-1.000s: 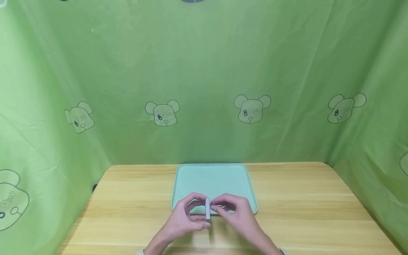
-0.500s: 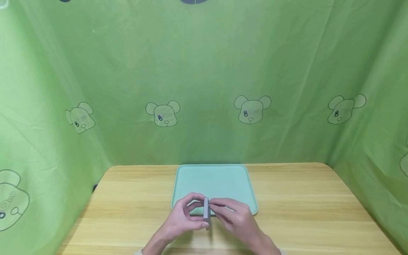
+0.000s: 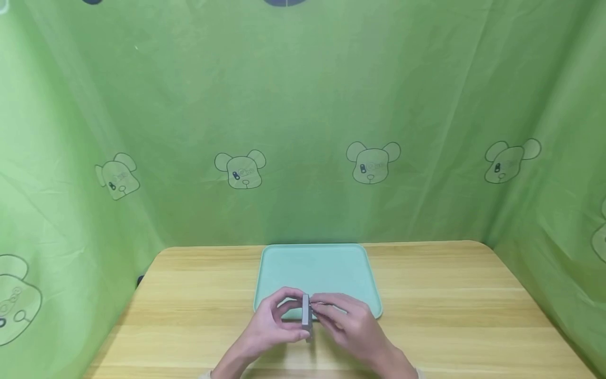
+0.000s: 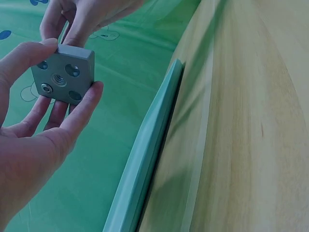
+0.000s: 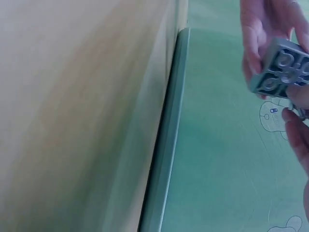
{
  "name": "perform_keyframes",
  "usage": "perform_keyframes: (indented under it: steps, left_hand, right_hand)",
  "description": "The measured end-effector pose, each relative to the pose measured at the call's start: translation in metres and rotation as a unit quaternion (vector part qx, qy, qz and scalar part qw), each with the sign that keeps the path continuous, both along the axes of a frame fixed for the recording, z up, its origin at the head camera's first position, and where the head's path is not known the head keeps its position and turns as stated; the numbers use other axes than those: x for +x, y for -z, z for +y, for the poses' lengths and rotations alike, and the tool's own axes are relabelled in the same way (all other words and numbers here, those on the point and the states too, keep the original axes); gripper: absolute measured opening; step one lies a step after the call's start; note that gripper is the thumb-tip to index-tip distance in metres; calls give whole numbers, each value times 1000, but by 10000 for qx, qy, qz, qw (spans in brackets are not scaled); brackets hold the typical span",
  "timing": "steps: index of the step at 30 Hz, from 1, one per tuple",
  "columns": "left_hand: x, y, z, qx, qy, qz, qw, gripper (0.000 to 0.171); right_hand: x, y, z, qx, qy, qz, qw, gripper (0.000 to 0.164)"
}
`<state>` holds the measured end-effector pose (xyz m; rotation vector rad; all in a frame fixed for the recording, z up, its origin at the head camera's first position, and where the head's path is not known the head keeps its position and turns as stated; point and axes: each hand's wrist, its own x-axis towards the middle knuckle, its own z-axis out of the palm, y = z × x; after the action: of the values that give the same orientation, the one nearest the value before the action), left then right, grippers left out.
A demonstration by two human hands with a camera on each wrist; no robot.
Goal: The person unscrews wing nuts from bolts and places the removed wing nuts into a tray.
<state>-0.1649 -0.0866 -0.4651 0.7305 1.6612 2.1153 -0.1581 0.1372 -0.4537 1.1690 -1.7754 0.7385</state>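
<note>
Green curtain (image 3: 303, 100) printed with bear-like heads (image 3: 372, 160) walled in a wood-grained table (image 3: 450, 295). I held a square grey block (image 4: 57, 66) in the air above the near edge of a mint tray (image 3: 312, 268), edge-on to the head view. Its face in the left wrist view showed a threaded centre hole (image 4: 59, 80) and four outer holes, the lower-left one bearing a pale ring (image 4: 47, 88); the opposite face was recessed. My left hand (image 3: 272, 322) gripped the block by its edges, thumb and fingers curled round it. My right hand (image 3: 358, 322) pinched a small metal part (image 5: 303, 114), apparently a screw, at the recessed face. Beyond both hands, the tray lay at the table's back edge, between its rounded corners.

I judged the step in hand to be fitting or turning this part; my fingertips hid which. Next, the move called for a steady left grip, careful alignment and small turns of the right fingers.
</note>
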Motion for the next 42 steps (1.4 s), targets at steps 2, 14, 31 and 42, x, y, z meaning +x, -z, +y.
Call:
perform_keyframes:
  steps: [2,14,31,42]
  left_hand:
    - [0,1,1,-42,-54,19,10000,65]
    - [-1,1,5,-393,-360,450,9976,66]
    - [5,5,8,-952,-576,1312,9851,67]
    - [4,5,7,-826,-431,1081,9898,67]
  right_hand:
    - [0,0,2,-15,-107,-388,9992,16]
    - [10,-4,12,-1656,-402,-5452,8208,32]
    - [6,0,11,-2011,-1021,-6848,6930,37]
    - [6,-1,9,-1905,-938,-6659,7152,33]
